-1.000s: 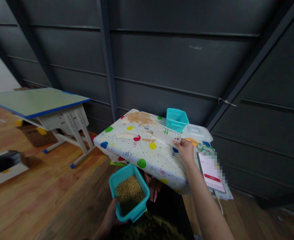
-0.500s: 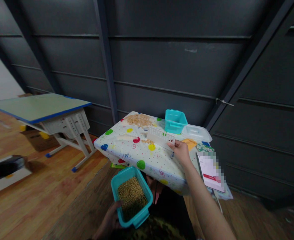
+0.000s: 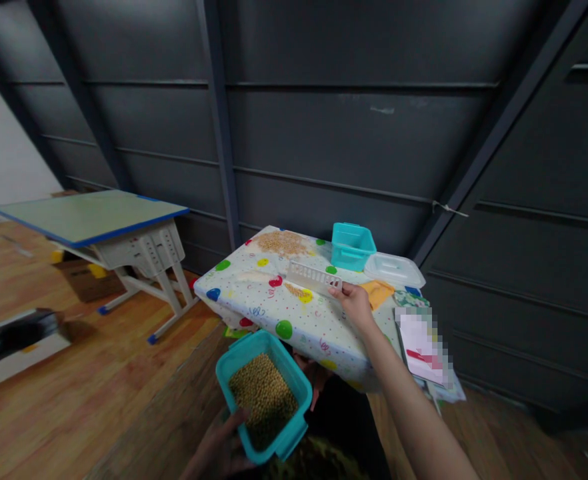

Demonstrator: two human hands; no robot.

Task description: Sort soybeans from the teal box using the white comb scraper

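Closest, at seven o'clock from the middle of the spotty table (image 3: 334,333), the left hand (image 3: 227,437) grips a blue tub (image 3: 290,370) with beans (image 3: 261,390) in it. By the table's middle, the right hand (image 3: 355,303) pinches the end of a white tray (image 3: 311,279) with slots. Farther off, a big tan pile (image 3: 281,243) lies at eleven o'clock, and a second tub (image 3: 353,258) sits at one o'clock.

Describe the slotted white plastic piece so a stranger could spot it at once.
Start at the table covered in white, balloon-printed cloth. Near its middle, the right hand grips one end of a long white plastic piece. Its row of slots sets it apart from the plain-walled turquoise plastic box beyond.
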